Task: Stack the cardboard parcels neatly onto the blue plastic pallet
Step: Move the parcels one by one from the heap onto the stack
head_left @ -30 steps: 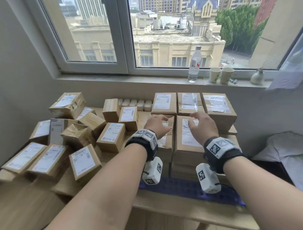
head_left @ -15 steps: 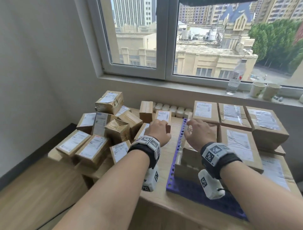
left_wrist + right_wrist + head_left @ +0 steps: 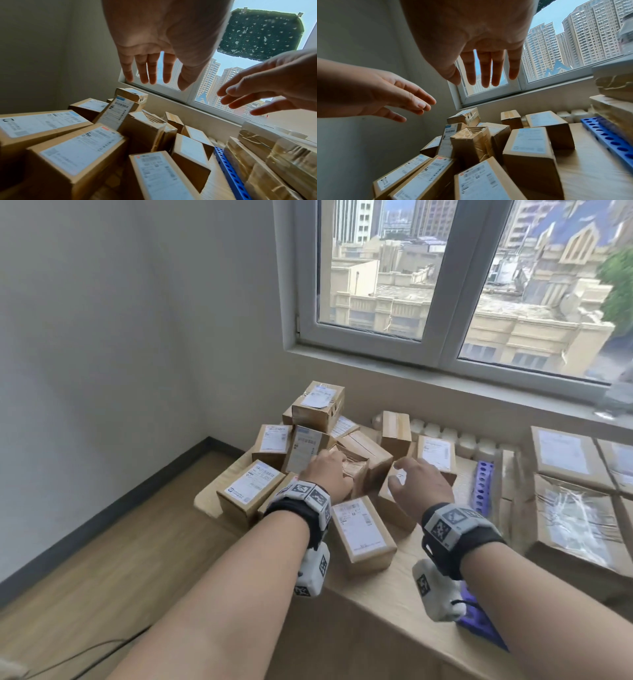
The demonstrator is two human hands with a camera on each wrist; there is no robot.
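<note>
Both hands empty, fingers spread, left hand (image 3: 327,475) and right hand (image 3: 421,486) above the loose parcels (image 3: 310,460) left of the pallet (image 3: 483,486): best to settle on one box, clasp opposite sides, lift clear without toppling neighbours.

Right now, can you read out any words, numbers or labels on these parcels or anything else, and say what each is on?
No text can be read.
Parcel labels: barcodes and print too small and blurred.
Wrist bands: black-and-white square markers, no words.
Pallet: no writing.
Left hand and right hand: open above the parcels.
</note>
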